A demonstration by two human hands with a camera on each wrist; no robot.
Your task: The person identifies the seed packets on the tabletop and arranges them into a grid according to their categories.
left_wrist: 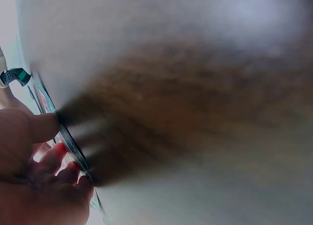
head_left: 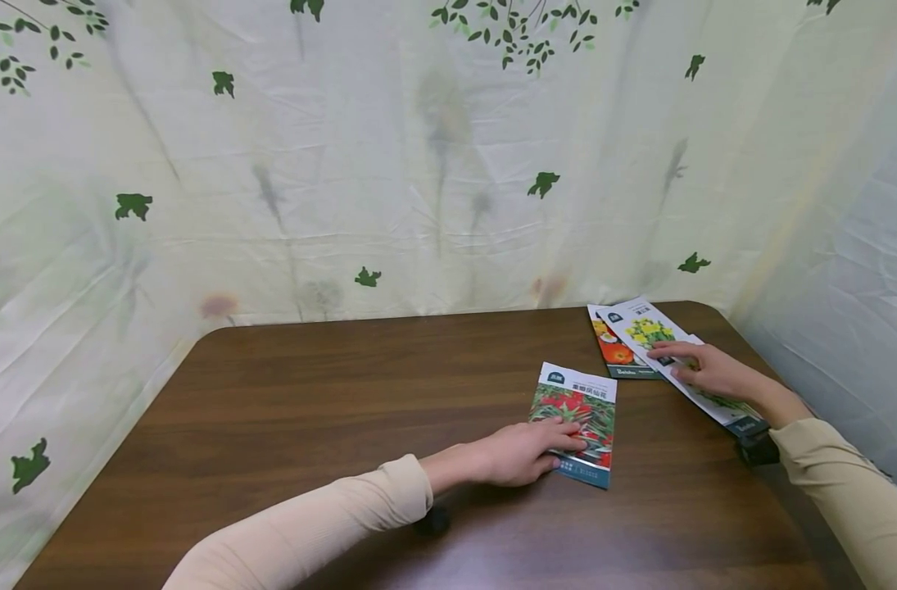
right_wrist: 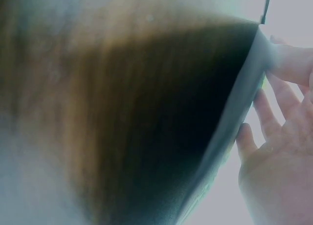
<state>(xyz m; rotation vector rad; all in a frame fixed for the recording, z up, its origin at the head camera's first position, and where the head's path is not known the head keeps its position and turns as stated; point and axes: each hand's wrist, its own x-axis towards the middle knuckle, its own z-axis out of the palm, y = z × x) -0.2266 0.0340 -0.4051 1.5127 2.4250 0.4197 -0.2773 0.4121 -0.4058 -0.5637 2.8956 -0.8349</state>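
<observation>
My left hand (head_left: pixel 518 452) rests on a seed packet with red flowers (head_left: pixel 584 401), its fingers spread over the lower part. In the left wrist view, thumb and fingertips lie along the packet's surface, seen nearly edge-on. Farther right, my right hand (head_left: pixel 717 375) touches a long white packet with yellow flowers (head_left: pixel 647 328) with extended, slightly bent fingers. This packet lies slanted over another with orange flowers (head_left: pixel 616 352), and a further white corner shows under the hand. The right wrist view shows thumb and fingertips (right_wrist: pixel 244 137) against the packet's face.
The brown wooden table (head_left: pixel 308 410) has rounded back corners. A pale curtain (head_left: pixel 389 164) with green leaf prints hangs right behind it and along both sides. Dark bands sit at both wrists.
</observation>
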